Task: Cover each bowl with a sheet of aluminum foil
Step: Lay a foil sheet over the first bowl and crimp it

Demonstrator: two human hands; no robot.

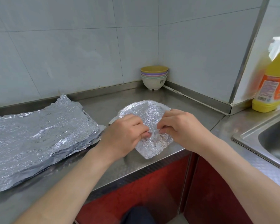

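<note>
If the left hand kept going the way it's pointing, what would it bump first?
Probably the right hand; the left hand points straight at it across the foil sheet both are pinching.

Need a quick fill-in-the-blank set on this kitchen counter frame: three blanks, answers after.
1. The left hand and right hand both pinch a crinkled sheet of ____.
2. The pile of spare sheets lies on the person's ____ side.
3. The top bowl of the bowl stack in the corner is ____.

Missing words: foil; left; yellow.
</note>
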